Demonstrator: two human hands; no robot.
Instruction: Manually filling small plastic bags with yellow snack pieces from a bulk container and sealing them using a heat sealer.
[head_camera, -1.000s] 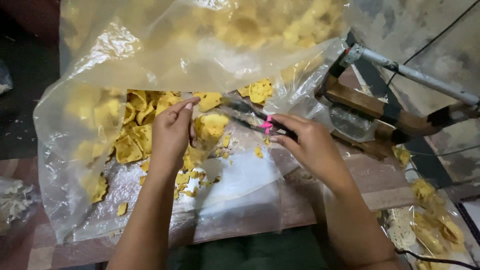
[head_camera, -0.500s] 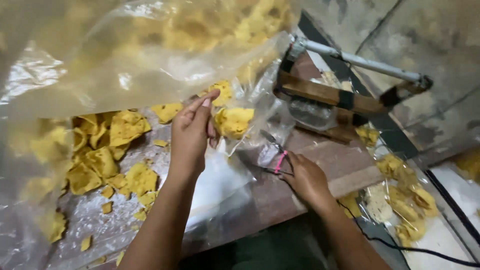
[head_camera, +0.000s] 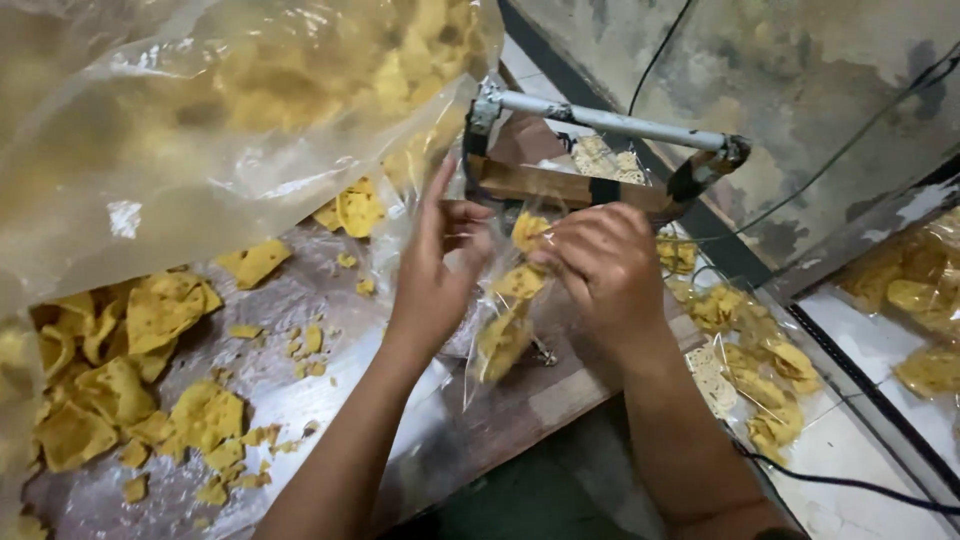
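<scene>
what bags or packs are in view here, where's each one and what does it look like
small clear bag: held between left hand and right hand, centre, holding yellow chips.
big clear bag: top left, bulging with yellow chips.
filled clear packs: lower right, in a pile.
more packs: far right edge.
No labels, signs or screens.

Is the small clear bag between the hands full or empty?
Partly filled: yellow chips show through the small clear bag held between left hand and right hand.
</scene>
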